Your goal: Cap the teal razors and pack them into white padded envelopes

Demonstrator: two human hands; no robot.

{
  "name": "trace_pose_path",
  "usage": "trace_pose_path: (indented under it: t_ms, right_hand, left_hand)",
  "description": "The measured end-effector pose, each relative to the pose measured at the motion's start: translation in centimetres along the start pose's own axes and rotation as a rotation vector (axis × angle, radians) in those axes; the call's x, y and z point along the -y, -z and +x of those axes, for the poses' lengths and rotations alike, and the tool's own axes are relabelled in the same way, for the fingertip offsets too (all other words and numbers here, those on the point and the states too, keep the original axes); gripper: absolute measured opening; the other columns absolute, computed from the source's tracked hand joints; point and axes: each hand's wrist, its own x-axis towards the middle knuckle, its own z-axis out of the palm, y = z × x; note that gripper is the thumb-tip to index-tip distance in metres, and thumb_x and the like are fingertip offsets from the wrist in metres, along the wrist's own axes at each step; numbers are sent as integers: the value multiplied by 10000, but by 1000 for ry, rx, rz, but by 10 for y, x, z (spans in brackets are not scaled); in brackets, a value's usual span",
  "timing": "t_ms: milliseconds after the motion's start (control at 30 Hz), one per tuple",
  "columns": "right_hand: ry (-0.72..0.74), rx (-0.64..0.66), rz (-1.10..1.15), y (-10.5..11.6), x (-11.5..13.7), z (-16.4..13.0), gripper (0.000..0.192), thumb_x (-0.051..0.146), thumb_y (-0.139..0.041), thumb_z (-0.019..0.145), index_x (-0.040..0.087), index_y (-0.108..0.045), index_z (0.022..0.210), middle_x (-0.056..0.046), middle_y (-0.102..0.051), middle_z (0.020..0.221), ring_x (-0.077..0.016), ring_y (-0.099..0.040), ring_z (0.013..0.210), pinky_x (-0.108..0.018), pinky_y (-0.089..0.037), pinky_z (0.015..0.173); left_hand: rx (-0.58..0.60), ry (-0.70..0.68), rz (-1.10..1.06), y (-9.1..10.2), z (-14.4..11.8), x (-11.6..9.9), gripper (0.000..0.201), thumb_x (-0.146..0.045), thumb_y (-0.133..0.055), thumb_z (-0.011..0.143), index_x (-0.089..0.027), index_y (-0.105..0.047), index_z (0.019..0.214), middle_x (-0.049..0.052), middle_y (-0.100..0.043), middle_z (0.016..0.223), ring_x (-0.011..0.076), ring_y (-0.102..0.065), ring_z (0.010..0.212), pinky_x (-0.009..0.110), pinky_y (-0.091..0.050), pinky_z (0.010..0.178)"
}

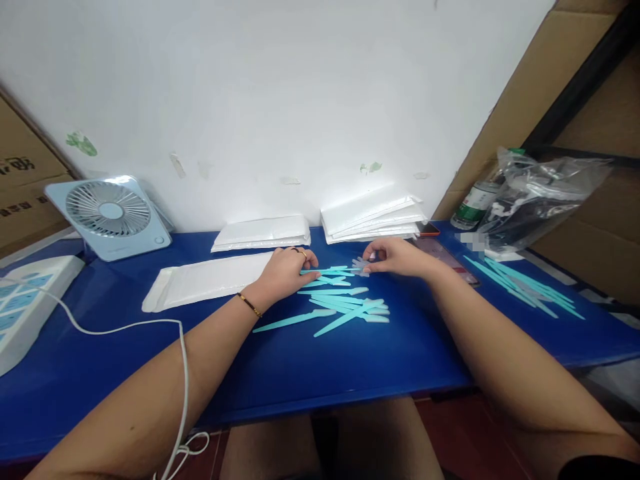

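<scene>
Turquoise eyebrow razors (345, 308) lie in a loose, partly crossing group on the blue table in front of me. My left hand (290, 270) is closed, thumb and fingers pinching the handle of one eyebrow razor (327, 271) at the far side of the group. At that razor's other end, my right hand (383, 257) has its thumb and fingertips pinched at a small clear blade cover (359, 265). Several clear pieces overlap there, and their exact outlines are hard to make out.
White padded mailers (210, 280) lie left of the razors, with more stacks (263, 231) against the wall. More razors (525, 287) lie at the right, near a phone (445, 259), a bottle (475, 203) and a clear bag (540, 200). A fan (111, 213) and white cable (125, 330) are at left.
</scene>
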Motion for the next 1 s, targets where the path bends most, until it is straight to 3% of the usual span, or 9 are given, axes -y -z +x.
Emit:
trace_pose_path:
  t_ms: [133, 300, 433, 533, 600, 667, 833, 900, 1000]
  right_hand:
    - [190, 112, 4, -7, 19, -4, 351, 507, -690, 672, 190, -690, 823, -45, -603, 859, -158, -530, 747, -257, -384, 635]
    - [235, 231, -30, -15, 30, -4, 302, 480, -656, 717, 182, -673, 757, -40, -574, 828, -143, -517, 698, -253, -381, 611]
    - [167, 125, -19, -9, 15, -2, 288, 462, -652, 726, 176, -657, 763, -39, -591, 813, -145, -515, 692, -256, -370, 606]
    - [66, -20, -53, -2, 4, -1, 308, 468, -681, 691, 174, -664, 781, -35, -598, 763, -146, -498, 659, -259, -351, 584]
    - [47, -35, -53, 2, 4, -3, 345, 485, -697, 667, 180, -675, 827, -37, -611, 778, -148, -497, 662, -260, -349, 581]
    - [77, 64, -22, 4, 9, -6, 369, 500, -699, 659, 190, -684, 858, -38, -631, 817, -150, -513, 683, -258, -360, 590]
    - [165, 514, -6, 4, 25, -13, 342, 497, -718, 639, 187, -706, 783, -21, -647, 757, -138, -529, 641, -241, -360, 560]
    - [162, 562, -19, 3, 27, -13, 326, 484, -716, 644, 178, -700, 756, -14, -635, 714, -129, -518, 615, -235, -349, 542]
    - [181, 532, -4, 3, 29, -12, 327, 484, -692, 674, 165, -681, 744, -6, -607, 680, -118, -490, 593, -235, -341, 548]
  left_hand:
    - [61, -88, -46, 2, -4, -10, 309, -504, -537, 792, -220, -652, 835, 20, -653, 845, 189, -577, 832, 305, -356, 740]
    - [140, -146, -53, -2, -5, -15, 239, -440, -559, 794, -229, -663, 750, -2, -664, 791, 184, -577, 830, 319, -331, 773]
    - [74, -102, 3, -3, -1, -5, 187, -371, -558, 809, -228, -653, 735, -13, -665, 746, 186, -574, 822, 318, -324, 753]
    - [19, -33, 20, -1, 0, 2, 197, -405, -566, 803, -231, -657, 790, -5, -667, 782, 193, -574, 831, 317, -337, 755]
    - [5, -33, -2, 1, 0, 1, 230, -443, -578, 792, -237, -657, 855, 1, -665, 841, 195, -572, 853, 309, -352, 754]
    - [28, -83, -37, 2, -2, -5, 252, -464, -583, 789, -241, -655, 880, 2, -657, 886, 192, -569, 872, 304, -358, 759]
    - [164, -182, -116, 6, -9, -25, 297, -507, -579, 786, -222, -660, 774, 12, -645, 860, 190, -563, 868, 323, -338, 801]
    - [171, -199, -141, 6, -11, -30, 323, -524, -571, 788, -212, -652, 769, 15, -640, 837, 185, -561, 845, 318, -343, 788]
    - [176, -233, -158, 6, -13, -35, 369, -553, -532, 807, -202, -642, 784, 14, -632, 798, 173, -555, 793, 309, -344, 764]
